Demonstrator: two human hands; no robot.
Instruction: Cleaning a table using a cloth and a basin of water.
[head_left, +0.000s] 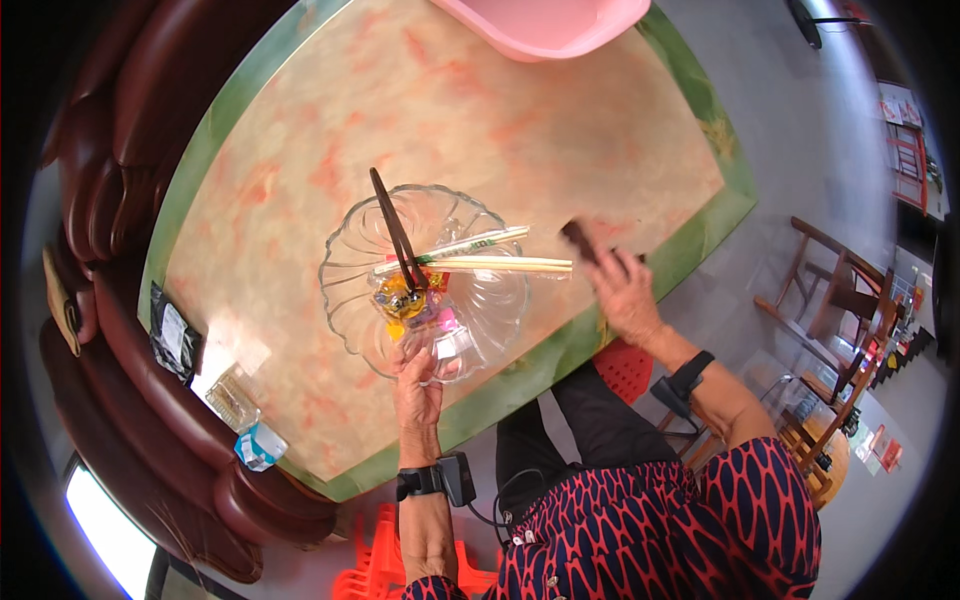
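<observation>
My left hand (420, 386) grips the near rim of a clear glass dish (352, 232) with a scalloped edge. Small wrapped sweets (409, 300) in yellow, purple and pink lie in the dish. Across them rest pale disposable chopsticks (502, 264) and another pair in a clear printed wrapper (472, 244). A dark, narrow, two-legged piece (391, 217), like tongs, leans over the far rim. To the right of the dish, above the table's near edge, my right hand (626, 292) holds a dark brown object (579, 240). Blur hides what that object is.
A pink plastic basin (540, 30) stands at the table's far side. At the left edge lie a black plastic packet (174, 334), a clear box (232, 397) and a blue-white pack (260, 446). A brown leather sofa (150, 360) borders the table (465, 120); red plastic stools (375, 562) stand below.
</observation>
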